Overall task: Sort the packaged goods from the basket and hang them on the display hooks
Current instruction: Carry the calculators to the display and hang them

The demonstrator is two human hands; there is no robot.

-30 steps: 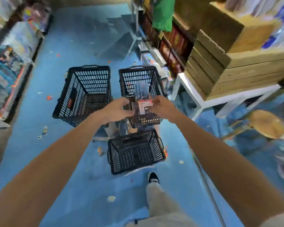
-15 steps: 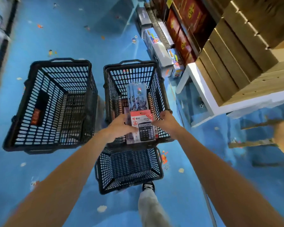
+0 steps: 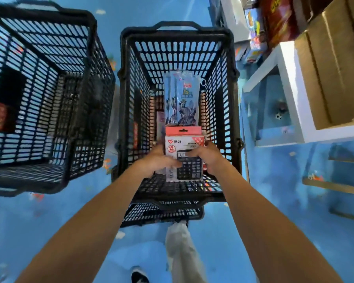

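Head view, calculator pack [image 3: 180, 139]: red-and-white hang card with a black calculator on the front, held upright over the near end of the middle basket [image 3: 225, 94]; lower left part covered by fingers, small print too blurred to read.
Head view, left hand [image 3: 157, 160]: on the pack's left edge, fingers [image 3: 173, 163] curled across the front and clamped on it; motion-smeared, single fingers hard to separate.
Head view, right hand [image 3: 209, 158]: clamped on the pack's right edge, one digit across the calculator's display, a dark-nailed tip by the card's right edge; remaining fingers out of sight behind the pack.
Head view, blue packets [image 3: 181, 103]: glossy, several overlapping, rising just behind the pack's top edge; lower ends hidden by the card, so held or merely standing in the basket cannot be told.
Head view, middle basket: black plastic mesh, handle at the far rim; pink and red goods glimpsed low inside, mostly hidden and blurred.
Head view, left basket [image 3: 86, 82]: black mesh, beside the middle one, cut off at the left frame edge; red item showing through its wall, unreadable.
Head view, lower basket [image 3: 161, 216]: only a strip visible under the middle basket's near rim.
Head view, floor [image 3: 49, 231]: blue, with small scattered scraps.
Head view, right side: white shelf unit [image 3: 290, 82] carrying wooden crates [image 3: 335, 68], both cut off by the frame; toy football [image 3: 278, 116] beneath.
Head view, bottom edge: trouser leg [image 3: 182, 252] and shoe [image 3: 139, 276], the shoe cut off.
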